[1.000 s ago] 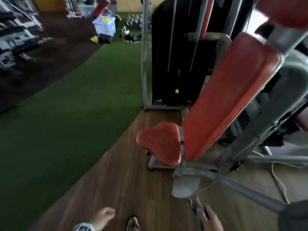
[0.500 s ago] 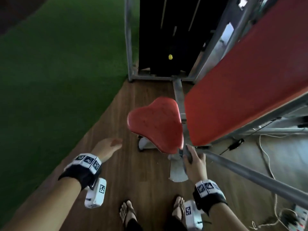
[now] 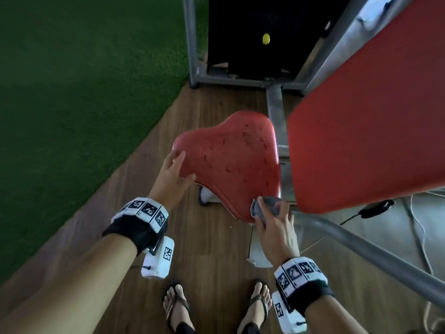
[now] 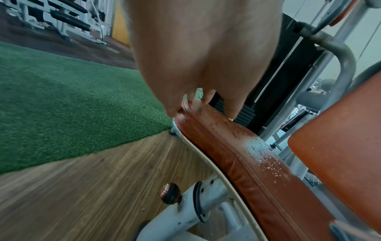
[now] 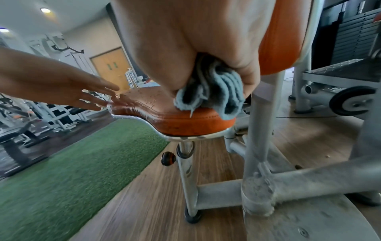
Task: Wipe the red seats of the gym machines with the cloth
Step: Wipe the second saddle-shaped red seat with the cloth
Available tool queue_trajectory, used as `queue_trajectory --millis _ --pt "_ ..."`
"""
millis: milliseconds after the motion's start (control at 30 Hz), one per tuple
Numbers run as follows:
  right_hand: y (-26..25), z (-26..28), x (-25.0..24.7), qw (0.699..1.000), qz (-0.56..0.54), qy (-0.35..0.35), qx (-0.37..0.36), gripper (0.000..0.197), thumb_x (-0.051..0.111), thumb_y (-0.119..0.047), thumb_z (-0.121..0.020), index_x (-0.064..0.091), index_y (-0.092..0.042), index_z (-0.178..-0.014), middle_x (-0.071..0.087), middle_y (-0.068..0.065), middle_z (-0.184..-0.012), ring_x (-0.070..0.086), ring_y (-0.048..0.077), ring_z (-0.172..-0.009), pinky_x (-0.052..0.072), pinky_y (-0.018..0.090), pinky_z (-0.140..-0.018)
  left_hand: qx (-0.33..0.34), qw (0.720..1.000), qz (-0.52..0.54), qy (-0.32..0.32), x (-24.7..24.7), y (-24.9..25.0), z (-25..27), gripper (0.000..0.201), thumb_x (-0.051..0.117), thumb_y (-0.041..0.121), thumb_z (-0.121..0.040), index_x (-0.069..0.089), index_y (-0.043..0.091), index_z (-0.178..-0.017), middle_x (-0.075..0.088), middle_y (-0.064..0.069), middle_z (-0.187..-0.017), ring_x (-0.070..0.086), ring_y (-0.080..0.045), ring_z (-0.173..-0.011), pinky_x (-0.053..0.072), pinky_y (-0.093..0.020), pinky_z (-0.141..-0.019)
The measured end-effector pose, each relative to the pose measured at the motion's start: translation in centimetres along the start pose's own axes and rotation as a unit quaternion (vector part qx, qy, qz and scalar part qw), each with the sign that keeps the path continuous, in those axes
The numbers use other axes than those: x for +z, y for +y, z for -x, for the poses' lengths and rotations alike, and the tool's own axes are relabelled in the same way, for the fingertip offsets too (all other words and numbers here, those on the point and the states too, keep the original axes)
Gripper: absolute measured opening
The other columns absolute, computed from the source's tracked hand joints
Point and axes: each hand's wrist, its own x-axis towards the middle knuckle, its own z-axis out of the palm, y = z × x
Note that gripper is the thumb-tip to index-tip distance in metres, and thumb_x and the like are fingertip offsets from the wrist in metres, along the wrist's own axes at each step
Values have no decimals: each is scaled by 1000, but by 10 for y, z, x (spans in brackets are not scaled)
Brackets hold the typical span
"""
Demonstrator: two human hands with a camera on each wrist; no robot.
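Note:
The red seat of a gym machine sits in the middle of the head view, speckled with droplets. My right hand grips a bunched grey-blue cloth and holds it on the seat's near right corner; the cloth hangs from my fingers onto the seat. My left hand has straight fingers that touch the seat's left edge. The big red backrest rises to the right of the seat.
The machine's grey frame bar runs low across the right. A black weight stack stands behind. Green turf lies left of the wood floor. A red adjustment knob sticks out under the seat. My sandalled feet are below.
I have come closer to the seat. My left hand has reached forward onto the seat's left edge. My right hand has lifted the cloth up onto the seat's near corner.

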Motion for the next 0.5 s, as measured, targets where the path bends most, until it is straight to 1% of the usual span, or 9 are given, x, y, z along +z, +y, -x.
queue_trajectory --millis 33,67,100,167,233,300,367,433,500 --pt "0 -5 -1 1000 2 -1 5 51 54 -34 -94 43 -31 -143 34 8 -123 47 35 -101 54 48 -75 -4 1000 -6 28 4 -1 -6 74 61 27 -94 21 18 -155 7 0 -162 47 -25 -130 38 -36 -110" --pt "-1 -8 -2 1000 3 -3 7 50 52 -35 -94 43 -31 -144 34 8 -124 48 36 -101 53 48 -77 -10 999 -19 49 5 1 -10 76 64 26 -92 21 16 -155 11 -2 -161 46 -28 -131 38 -39 -111" --pt "-1 -10 -3 1000 6 -4 10 50 51 -35 -95 42 -32 -144 33 8 -125 48 36 -101 53 48 -78 -11 997 -34 68 8 1 -15 79 67 25 -90 22 14 -154 14 -3 -160 42 -29 -134 36 -39 -112" --pt "-3 -6 -4 1000 15 -14 21 52 50 -37 -95 39 -32 -146 32 9 -127 45 35 -104 53 48 -78 -20 993 -65 97 11 -1 -21 85 73 24 -85 24 12 -154 20 -3 -159 34 -23 -140 32 -33 -112" --pt "-4 6 -1 999 23 -29 26 55 49 -39 -95 35 -32 -148 31 10 -130 42 33 -107 53 47 -79 -24 989 -82 118 16 1 -20 91 77 26 -81 24 13 -154 22 -1 -159 32 -21 -141 32 -33 -109" --pt "-4 11 -2 998 29 -52 29 58 46 -44 -96 28 -35 -150 29 9 -134 39 32 -112 52 48 -80 -30 986 -93 131 22 3 -20 95 79 28 -79 22 15 -154 19 0 -160 32 -22 -141 33 -37 -110" --pt "-2 3 -5 997 34 -66 37 57 43 -45 -97 24 -38 -150 26 6 -136 38 30 -113 51 47 -84 -39 984 -101 139 24 4 -20 96 79 28 -79 21 16 -155 18 0 -161 32 -23 -142 32 -39 -111" --pt "-1 -9 -9 996 38 -71 43 54 41 -45 -98 24 -41 -149 25 4 -135 39 30 -112 49 47 -86 -43 983 -105 142 26 4 -21 96 79 28 -80 21 15 -155 18 0 -161 31 -24 -142 31 -39 -112" --pt "-2 -13 -10 996 36 -65 48 53 42 -46 -98 26 -41 -149 26 3 -134 43 31 -109 50 47 -86 -42 984 -107 139 26 4 -21 95 78 27 -81 19 14 -155 15 -1 -162 30 -26 -143 31 -39 -112"
